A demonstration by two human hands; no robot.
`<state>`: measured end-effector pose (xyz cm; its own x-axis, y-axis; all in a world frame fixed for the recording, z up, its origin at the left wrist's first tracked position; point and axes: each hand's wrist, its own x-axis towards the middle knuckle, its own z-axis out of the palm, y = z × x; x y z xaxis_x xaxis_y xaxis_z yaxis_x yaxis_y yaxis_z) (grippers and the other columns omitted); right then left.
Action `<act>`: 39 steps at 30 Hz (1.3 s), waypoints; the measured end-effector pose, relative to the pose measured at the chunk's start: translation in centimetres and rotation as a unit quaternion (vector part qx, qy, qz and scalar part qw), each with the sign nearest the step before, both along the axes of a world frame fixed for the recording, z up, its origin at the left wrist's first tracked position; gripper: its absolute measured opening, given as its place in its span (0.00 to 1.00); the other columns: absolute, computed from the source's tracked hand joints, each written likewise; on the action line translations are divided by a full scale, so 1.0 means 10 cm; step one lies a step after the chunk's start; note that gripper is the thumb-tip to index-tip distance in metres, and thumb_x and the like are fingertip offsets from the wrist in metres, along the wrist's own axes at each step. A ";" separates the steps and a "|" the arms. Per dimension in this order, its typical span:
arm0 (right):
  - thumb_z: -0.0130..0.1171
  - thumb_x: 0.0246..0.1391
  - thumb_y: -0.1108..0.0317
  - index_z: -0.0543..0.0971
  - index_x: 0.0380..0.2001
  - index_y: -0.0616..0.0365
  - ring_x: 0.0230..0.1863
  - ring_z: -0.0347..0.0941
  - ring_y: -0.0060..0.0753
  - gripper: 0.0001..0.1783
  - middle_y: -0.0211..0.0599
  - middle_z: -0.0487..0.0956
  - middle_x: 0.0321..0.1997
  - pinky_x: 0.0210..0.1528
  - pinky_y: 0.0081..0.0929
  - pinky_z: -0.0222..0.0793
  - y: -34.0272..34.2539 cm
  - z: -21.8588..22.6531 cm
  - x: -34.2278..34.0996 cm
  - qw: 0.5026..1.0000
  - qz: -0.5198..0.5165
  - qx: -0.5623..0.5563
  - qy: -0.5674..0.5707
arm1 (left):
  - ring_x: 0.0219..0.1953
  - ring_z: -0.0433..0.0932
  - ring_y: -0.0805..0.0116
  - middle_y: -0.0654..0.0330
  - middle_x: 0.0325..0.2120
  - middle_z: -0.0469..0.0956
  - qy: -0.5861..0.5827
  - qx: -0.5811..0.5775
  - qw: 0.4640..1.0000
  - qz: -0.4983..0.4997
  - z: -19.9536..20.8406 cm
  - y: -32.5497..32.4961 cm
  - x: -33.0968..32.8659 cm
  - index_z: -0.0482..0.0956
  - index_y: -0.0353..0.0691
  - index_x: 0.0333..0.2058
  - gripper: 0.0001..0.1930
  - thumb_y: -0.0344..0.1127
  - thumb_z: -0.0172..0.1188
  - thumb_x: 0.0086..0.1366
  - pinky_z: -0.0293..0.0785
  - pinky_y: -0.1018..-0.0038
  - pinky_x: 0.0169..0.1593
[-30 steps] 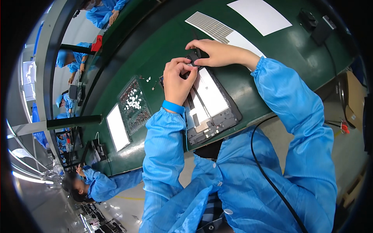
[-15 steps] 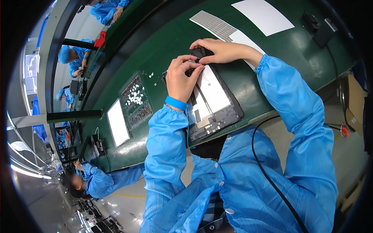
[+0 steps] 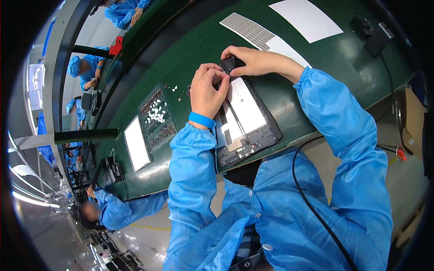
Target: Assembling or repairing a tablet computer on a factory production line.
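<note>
An opened tablet (image 3: 253, 147) lies tilted on the green bench in front of me, its inner side up. A white battery (image 3: 247, 108) fills its middle, with a dark flat cable running lengthwise over it. At its far end, my right hand (image 3: 260, 62) pinches a small black part (image 3: 227, 64) between thumb and fingers. My left hand (image 3: 207, 92), with a blue band at the wrist, is closed close beside the right fingertips. Whatever sits between its thumb and forefinger is hidden by the fingers.
A clear tray (image 3: 163, 128) of small parts and white bits lies left, beside a white panel (image 3: 137, 142). A sticker sheet (image 3: 247, 29) and white paper (image 3: 306, 20) lie beyond my hands. Black devices (image 3: 379, 38) stand far right. A co-worker (image 3: 117, 210) sits at the left.
Both hands have shifted slightly left, and the left fingers have drawn in toward the right fingertips. The small black part shows more now. The tablet has moved slightly left.
</note>
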<state>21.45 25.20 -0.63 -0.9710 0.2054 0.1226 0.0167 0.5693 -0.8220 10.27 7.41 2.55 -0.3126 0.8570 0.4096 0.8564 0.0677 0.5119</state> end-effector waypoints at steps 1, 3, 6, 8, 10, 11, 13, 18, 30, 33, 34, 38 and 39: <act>0.65 0.56 0.65 0.67 0.59 0.57 0.58 0.72 0.44 0.29 0.47 0.73 0.56 0.59 0.34 0.69 0.00 0.00 0.00 1.000 0.000 -0.006 0.006 | 0.40 0.77 0.58 0.59 0.39 0.77 0.046 -0.004 0.999 -0.004 0.01 0.02 -0.01 0.81 0.36 0.27 0.06 0.31 0.67 0.56 0.74 0.65 0.44; 0.64 0.58 0.65 0.68 0.58 0.57 0.58 0.73 0.43 0.27 0.47 0.74 0.56 0.58 0.34 0.70 -0.01 0.08 0.05 1.000 -0.001 0.008 0.013 | 0.41 0.76 0.57 0.59 0.38 0.77 0.053 -0.021 0.998 -0.005 0.04 0.07 0.00 0.80 0.36 0.25 0.06 0.32 0.67 0.55 0.73 0.64 0.44; 0.61 0.61 0.65 0.71 0.57 0.57 0.56 0.74 0.41 0.23 0.47 0.77 0.54 0.57 0.33 0.70 0.08 0.12 0.07 0.995 -0.001 0.032 0.093 | 0.43 0.75 0.55 0.57 0.39 0.76 0.075 -0.054 0.996 -0.004 0.06 0.08 -0.05 0.79 0.36 0.29 0.08 0.34 0.68 0.55 0.72 0.63 0.46; 0.52 0.69 0.59 0.74 0.55 0.56 0.50 0.79 0.34 0.18 0.45 0.82 0.48 0.53 0.29 0.73 0.28 0.15 0.07 0.976 -0.045 0.002 0.213 | 0.44 0.75 0.53 0.55 0.40 0.76 0.084 -0.054 0.995 0.010 0.08 0.09 -0.06 0.79 0.37 0.35 0.10 0.34 0.68 0.56 0.72 0.63 0.48; 0.46 0.72 0.51 0.77 0.54 0.52 0.38 0.80 0.23 0.21 0.37 0.84 0.40 0.43 0.21 0.74 0.37 0.45 0.24 0.955 -0.099 -0.182 0.211 | 0.47 0.75 0.51 0.54 0.43 0.76 0.066 -0.010 0.997 -0.032 0.12 0.10 -0.08 0.79 0.39 0.38 0.11 0.33 0.67 0.57 0.72 0.62 0.50; 0.44 0.72 0.49 0.78 0.52 0.52 0.34 0.79 0.19 0.22 0.35 0.84 0.37 0.38 0.17 0.72 0.49 0.47 0.35 0.957 -0.127 -0.154 0.211 | 0.50 0.74 0.50 0.53 0.46 0.76 0.043 0.028 0.995 -0.081 0.13 0.11 -0.04 0.79 0.41 0.41 0.13 0.33 0.67 0.58 0.71 0.61 0.53; 0.46 0.71 0.46 0.81 0.48 0.56 0.24 0.72 0.12 0.25 0.31 0.83 0.31 0.26 0.11 0.66 0.78 0.36 0.52 0.947 -0.186 -0.070 0.250 | 0.55 0.72 0.48 0.51 0.51 0.74 0.063 0.010 0.987 -0.145 0.17 0.23 0.10 0.80 0.45 0.45 0.13 0.35 0.64 0.61 0.68 0.58 0.58; 0.55 0.66 0.47 0.81 0.41 0.60 0.19 0.65 0.11 0.23 0.23 0.74 0.22 0.18 0.14 0.56 1.04 0.03 0.76 0.922 -0.288 -0.196 0.166 | 0.66 0.63 0.43 0.45 0.63 0.67 0.234 -0.018 0.954 -0.186 -0.11 0.70 0.25 0.77 0.63 0.58 0.18 0.46 0.55 0.71 0.55 0.50 0.69; 0.61 0.63 0.57 0.82 0.44 0.62 0.22 0.73 0.15 0.18 0.33 0.81 0.30 0.19 0.13 0.64 1.08 -0.02 0.81 0.972 -0.157 -0.161 0.069 | 0.63 0.67 0.50 0.48 0.62 0.68 0.166 -0.081 0.959 -0.213 -0.26 0.81 0.20 0.80 0.63 0.56 0.17 0.42 0.50 0.73 0.50 0.52 0.73; 0.61 0.63 0.57 0.82 0.43 0.63 0.21 0.72 0.15 0.18 0.32 0.82 0.30 0.18 0.13 0.64 1.13 -0.03 0.81 0.977 -0.154 -0.139 0.055 | 0.63 0.68 0.50 0.48 0.61 0.69 0.164 -0.076 0.961 -0.211 -0.26 0.82 0.22 0.80 0.62 0.56 0.17 0.42 0.50 0.72 0.51 0.53 0.72; 0.59 0.65 0.58 0.81 0.43 0.62 0.21 0.72 0.14 0.16 0.31 0.81 0.30 0.18 0.12 0.63 1.14 -0.03 0.81 0.979 -0.154 -0.125 0.039 | 0.63 0.68 0.50 0.48 0.61 0.69 0.161 -0.074 0.962 -0.210 -0.26 0.82 0.22 0.80 0.62 0.56 0.17 0.42 0.51 0.72 0.51 0.53 0.72; 0.58 0.65 0.59 0.81 0.43 0.61 0.21 0.72 0.14 0.15 0.29 0.80 0.28 0.18 0.12 0.63 1.07 0.02 0.76 0.981 -0.144 -0.128 0.038 | 0.63 0.67 0.51 0.48 0.57 0.71 0.155 -0.045 0.967 -0.198 -0.30 0.80 0.20 0.83 0.59 0.53 0.16 0.42 0.54 0.70 0.53 0.52 0.71; 0.56 0.67 0.59 0.80 0.44 0.61 0.25 0.73 0.15 0.15 0.29 0.79 0.29 0.23 0.12 0.66 1.02 0.07 0.76 0.977 -0.150 -0.146 0.041 | 0.63 0.67 0.51 0.48 0.57 0.71 0.154 -0.048 0.967 -0.199 -0.30 0.79 0.19 0.83 0.59 0.53 0.15 0.42 0.54 0.70 0.53 0.52 0.71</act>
<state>29.06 35.35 0.09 -0.8513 0.5168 0.0911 0.0741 0.2902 -0.9541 12.15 15.30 -0.43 0.1738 0.9231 0.3431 0.9349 -0.2642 0.2370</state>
